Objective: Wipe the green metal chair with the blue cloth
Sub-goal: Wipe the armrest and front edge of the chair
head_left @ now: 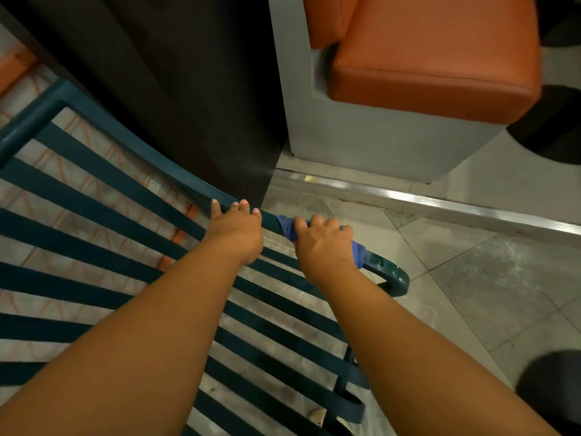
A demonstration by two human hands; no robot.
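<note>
The green metal chair [103, 196] fills the left and lower part of the frame, its flat slats running diagonally and its curved top rail sweeping from the upper left down to a rolled end at right of centre. The person's two bare arms reach in from the bottom edge to that rail.

The right hand [323, 243], just right of centre, is curled over the rail with the blue cloth [287, 228] bunched under its palm and fingers; cloth shows at both sides of the hand, so it appears wrapped round the bar rather than laid flat on it. That grip would let the cloth rub top and sides of the rail at once.

The left hand [235, 229], at centre, sits on the same rail just beside the right one, apart from the cloth. Its fingers hook over the far edge and hold nothing else. It probably steadies the chair so the rubbing does not shift it.

The rail end at right shows pale flecks; whether that is dirt or chipped paint cannot be told.

No containers are in view. Behind the chair stand a dark panel [188, 89] and an orange cushioned seat [434, 58] on a grey base, on the tiled floor [471, 278].
</note>
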